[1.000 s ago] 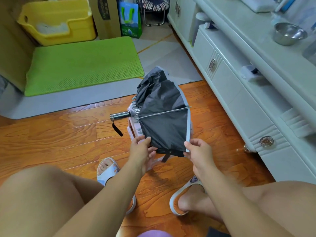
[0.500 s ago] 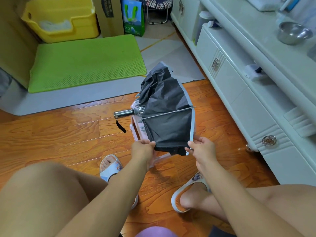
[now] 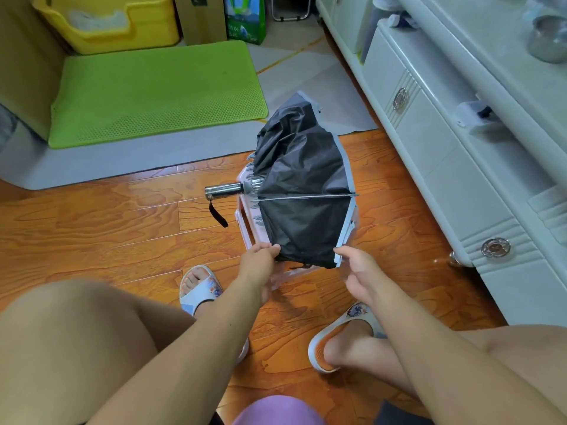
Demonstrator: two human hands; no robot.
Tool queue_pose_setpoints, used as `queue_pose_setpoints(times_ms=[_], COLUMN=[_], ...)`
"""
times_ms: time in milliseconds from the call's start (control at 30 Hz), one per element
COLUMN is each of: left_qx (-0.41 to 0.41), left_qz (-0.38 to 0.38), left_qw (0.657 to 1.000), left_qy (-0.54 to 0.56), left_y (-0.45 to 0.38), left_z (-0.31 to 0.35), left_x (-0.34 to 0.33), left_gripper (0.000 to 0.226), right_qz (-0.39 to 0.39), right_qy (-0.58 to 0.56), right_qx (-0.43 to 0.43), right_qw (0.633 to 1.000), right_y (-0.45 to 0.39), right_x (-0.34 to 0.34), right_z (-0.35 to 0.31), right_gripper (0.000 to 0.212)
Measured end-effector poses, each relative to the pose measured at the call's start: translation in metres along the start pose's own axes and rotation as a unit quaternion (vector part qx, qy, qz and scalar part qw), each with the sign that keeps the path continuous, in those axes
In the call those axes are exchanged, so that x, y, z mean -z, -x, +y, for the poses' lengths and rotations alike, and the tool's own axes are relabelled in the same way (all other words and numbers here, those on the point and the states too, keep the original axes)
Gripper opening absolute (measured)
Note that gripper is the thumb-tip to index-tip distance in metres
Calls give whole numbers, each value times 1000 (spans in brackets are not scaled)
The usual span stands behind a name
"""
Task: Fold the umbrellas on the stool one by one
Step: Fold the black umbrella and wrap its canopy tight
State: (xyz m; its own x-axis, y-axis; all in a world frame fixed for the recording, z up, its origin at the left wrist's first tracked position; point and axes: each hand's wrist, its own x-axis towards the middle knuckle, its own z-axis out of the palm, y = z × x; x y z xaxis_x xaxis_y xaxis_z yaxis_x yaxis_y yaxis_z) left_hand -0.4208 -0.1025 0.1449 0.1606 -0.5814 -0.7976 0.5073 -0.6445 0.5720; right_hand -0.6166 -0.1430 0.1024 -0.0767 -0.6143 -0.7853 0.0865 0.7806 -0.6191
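Observation:
A black umbrella (image 3: pixel 302 191) with pale blue trim lies half collapsed on a small pink stool (image 3: pixel 245 217). Its silver handle (image 3: pixel 223 191) points left, and a black strap hangs from it. One metal rib runs across the canopy. My left hand (image 3: pixel 259 265) pinches the near left corner of the black fabric. My right hand (image 3: pixel 357 271) pinches the blue-trimmed near right corner between thumb and forefinger, its other fingers loose. Most of the stool is hidden under the canopy.
A white cabinet (image 3: pixel 454 167) with round knobs runs along the right, close to the stool. A green mat (image 3: pixel 159 93), a yellow bin (image 3: pixel 107 23) and a cardboard box (image 3: pixel 199 18) lie beyond. My feet in slippers (image 3: pixel 201 288) rest on the wooden floor on either side.
Both hands stay at the canopy's near edge. The right hand's lower fingers have loosened and spread, and the umbrella has barely shifted.

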Motion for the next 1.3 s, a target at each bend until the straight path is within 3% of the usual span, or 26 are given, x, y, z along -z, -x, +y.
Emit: queue_pose_setpoints(times_ms=[200, 367, 533, 733, 1033, 1300], left_qx=[-9, 23, -6, -49, -25, 51], left_qz=[-22, -86, -61, -41, -60, -82], left_qw=[999, 994, 998, 998, 998, 995], left_qy=[-27, 60, -12, -19, 20, -13], left_y=[15, 25, 33, 27, 22, 27], left_z=[8, 12, 32, 42, 27, 13], left_x=[-4, -6, -4, 11, 5, 11], left_gripper=[19, 23, 19, 22, 19, 24], right_qz=[-6, -8, 48, 34, 37, 37], right_qy=[-38, -25, 36, -11, 40, 27], right_qx=[61, 57, 104, 79, 41, 28], right_qw=[997, 998, 993, 996, 998, 999], right_y=[41, 76, 98, 105, 101, 105], right_x=[4, 0, -9, -13, -13, -14], right_z=[-21, -60, -88, -102, -99, -98], right_gripper=[13, 15, 6, 7, 4, 12])
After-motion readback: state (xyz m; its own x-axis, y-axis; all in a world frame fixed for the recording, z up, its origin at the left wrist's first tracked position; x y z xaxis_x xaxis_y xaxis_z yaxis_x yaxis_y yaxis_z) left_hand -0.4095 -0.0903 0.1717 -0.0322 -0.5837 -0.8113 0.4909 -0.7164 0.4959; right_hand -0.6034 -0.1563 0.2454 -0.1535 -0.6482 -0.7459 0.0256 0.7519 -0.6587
